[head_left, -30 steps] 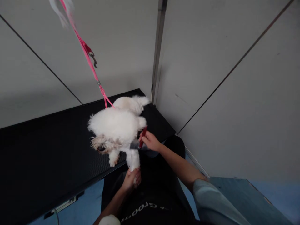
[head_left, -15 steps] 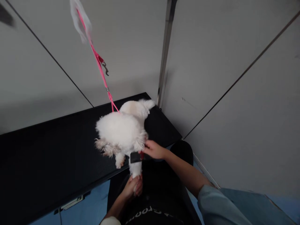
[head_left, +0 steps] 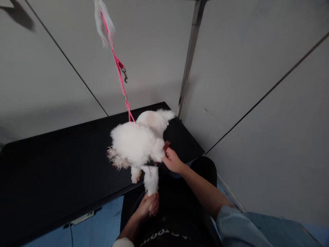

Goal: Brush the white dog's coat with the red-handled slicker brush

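Note:
A fluffy white dog (head_left: 132, 142) stands on the black table with one front leg (head_left: 151, 180) stretched out toward me. My left hand (head_left: 150, 204) is closed around the lower end of that leg, hiding the paw. In my right hand (head_left: 172, 160) is a slicker brush (head_left: 167, 146) with a red handle, fingers wrapped round it. The brush's dark head lies at the top of the stretched leg, seen nearly edge-on and partly hidden by fur. A pink grooming loop (head_left: 120, 77) runs down to the dog's neck area.
The black grooming table (head_left: 64, 164) runs along grey wall panels (head_left: 144, 51), with a metal post (head_left: 189, 58) at the corner. A metal clip (head_left: 124, 74) hangs from the loop. My dark apron (head_left: 174, 212) is against the table's near edge.
The brush has turned in my right hand, from its dark flat side showing to nearly edge-on, with the red handle raised. My left hand keeps its hold. The whole view has shifted slightly.

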A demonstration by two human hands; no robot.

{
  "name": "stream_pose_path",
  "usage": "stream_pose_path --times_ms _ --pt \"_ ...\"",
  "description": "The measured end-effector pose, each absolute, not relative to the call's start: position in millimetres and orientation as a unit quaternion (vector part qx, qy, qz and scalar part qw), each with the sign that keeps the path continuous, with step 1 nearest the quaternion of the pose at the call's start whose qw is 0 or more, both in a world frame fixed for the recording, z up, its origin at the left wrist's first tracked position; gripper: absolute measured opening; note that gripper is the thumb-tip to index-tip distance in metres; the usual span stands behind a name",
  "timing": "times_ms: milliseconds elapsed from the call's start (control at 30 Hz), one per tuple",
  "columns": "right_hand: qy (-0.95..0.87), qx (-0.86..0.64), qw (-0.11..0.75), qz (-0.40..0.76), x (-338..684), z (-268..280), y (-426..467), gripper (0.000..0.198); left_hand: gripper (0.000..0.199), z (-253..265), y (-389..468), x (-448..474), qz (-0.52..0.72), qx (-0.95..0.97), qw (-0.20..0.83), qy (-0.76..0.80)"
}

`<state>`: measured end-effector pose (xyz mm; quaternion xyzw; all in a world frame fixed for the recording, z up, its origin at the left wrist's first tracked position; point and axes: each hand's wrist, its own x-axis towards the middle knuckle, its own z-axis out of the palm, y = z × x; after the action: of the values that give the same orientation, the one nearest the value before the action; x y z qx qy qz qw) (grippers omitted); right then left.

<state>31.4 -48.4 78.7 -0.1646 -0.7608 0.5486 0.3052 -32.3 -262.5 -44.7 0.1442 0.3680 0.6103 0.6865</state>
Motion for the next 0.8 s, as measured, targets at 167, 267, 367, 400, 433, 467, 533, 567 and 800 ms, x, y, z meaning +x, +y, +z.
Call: stream_pose_path --times_ms 167,267,367,400,433,467,533,567,800 --pt "-0.756 -0.221 0.332 0.52 32 78 -53 0.014 0.046 -43 -261 -34 0.601 0.149 0.684 0.387" --pt "-0.748 -0.218 0.33 0.534 33 76 -56 0.015 0.048 -37 -260 -34 0.593 0.148 0.676 0.412" --pt "-0.751 -0.161 0.201 0.608 35 72 -59 0.01 0.053 -34 -258 -28 0.595 0.152 0.642 0.459" --pt "-0.738 -0.183 0.206 0.617 35 70 -60 0.01 0.054 -34 -257 -25 0.597 0.151 0.626 0.479" --pt "-0.718 -0.222 0.239 0.614 36 69 -61 0.01 0.056 -34 -255 -22 0.595 0.15 0.611 0.5" --pt "-0.695 -0.263 0.286 0.605 37 69 -63 0.01 0.057 -34 -254 -20 0.592 0.151 0.596 0.521" --pt "-0.669 -0.285 0.32 0.607 41 68 -68 0.011 0.055 -33 -251 -17 0.582 0.161 0.558 0.57" --pt "-0.674 -0.264 0.29 0.626 42 69 -72 0.011 0.052 -33 -249 -17 0.576 0.173 0.532 0.596" --pt "-0.699 -0.368 0.314 0.526 53 81 -74 0.01 0.026 -29 -250 -29 0.507 0.341 0.307 0.729"
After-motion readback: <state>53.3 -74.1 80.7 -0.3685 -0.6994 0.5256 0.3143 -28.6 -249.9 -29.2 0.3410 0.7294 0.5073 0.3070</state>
